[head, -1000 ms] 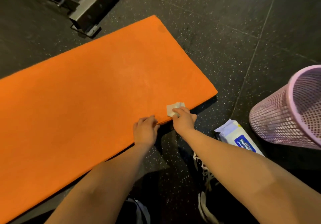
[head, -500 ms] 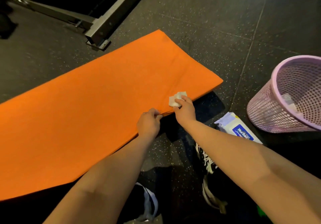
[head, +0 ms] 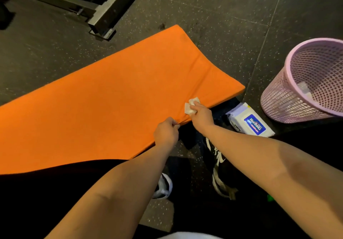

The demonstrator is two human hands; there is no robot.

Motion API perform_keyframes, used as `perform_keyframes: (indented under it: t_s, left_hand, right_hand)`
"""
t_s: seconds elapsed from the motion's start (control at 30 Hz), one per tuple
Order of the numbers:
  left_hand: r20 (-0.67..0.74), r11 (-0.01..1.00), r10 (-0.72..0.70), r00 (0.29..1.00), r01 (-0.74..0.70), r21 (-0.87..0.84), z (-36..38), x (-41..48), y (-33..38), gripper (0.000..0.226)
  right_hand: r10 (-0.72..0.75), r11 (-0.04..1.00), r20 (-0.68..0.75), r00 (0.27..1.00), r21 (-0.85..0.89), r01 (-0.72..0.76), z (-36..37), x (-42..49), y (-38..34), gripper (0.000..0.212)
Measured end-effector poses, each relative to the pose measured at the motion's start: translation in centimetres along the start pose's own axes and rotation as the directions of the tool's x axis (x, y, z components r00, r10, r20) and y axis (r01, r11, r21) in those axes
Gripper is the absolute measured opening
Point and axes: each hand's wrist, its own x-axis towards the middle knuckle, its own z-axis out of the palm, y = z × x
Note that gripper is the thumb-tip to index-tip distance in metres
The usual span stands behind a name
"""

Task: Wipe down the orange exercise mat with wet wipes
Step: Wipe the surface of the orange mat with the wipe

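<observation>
The orange exercise mat [head: 104, 97] stretches across the dark floor, with its near edge lifted off the ground. My left hand [head: 165, 133] pinches that near edge from below. Just to the right, my right hand [head: 201, 115] grips the same edge and holds a crumpled white wet wipe [head: 191, 105] against the mat's top. A white pack of wet wipes [head: 248, 121] with a blue label lies on the floor to the right of my hands.
A pink mesh waste basket [head: 289, 97] stands at the right with used wipes inside. A black metal equipment frame [head: 100, 19] sits beyond the mat's far edge. My shoes [head: 219, 173] are on the speckled black floor below my arms.
Both hands have lifted the mat's near edge higher off the floor, so the mat's right end now curves upward. The wipe stays in my right hand.
</observation>
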Motion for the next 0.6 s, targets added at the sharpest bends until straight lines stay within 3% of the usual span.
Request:
perform_keyframes:
  t_s: [0.17,0.33,0.43,0.6]
  left_hand:
    - [0.028,0.998,-0.027,0.999,0.026,0.051,1.1,0.1,-0.1,0.01]
    - [0.103,0.987,-0.025,0.994,0.008,0.16,2.5,1.5,1.6,0.032]
    - [0.18,0.982,0.068,0.981,-0.097,0.159,3.4,2.6,2.4,0.042]
    - [0.27,0.976,0.052,0.961,-0.106,0.189,4.5,4.2,3.4,0.047]
  right_hand:
    - [0.051,0.999,-0.003,0.999,-0.016,-0.051,0.7,-0.3,1.5,0.039]
    - [0.06,0.996,-0.038,0.997,-0.057,-0.063,0.9,-0.5,1.9,0.038]
    - [0.072,0.977,0.005,0.997,-0.202,-0.069,0.6,-0.4,1.8,0.041]
    - [0.018,0.877,0.021,1.0,-0.481,-0.006,-0.1,0.5,2.8,0.041]
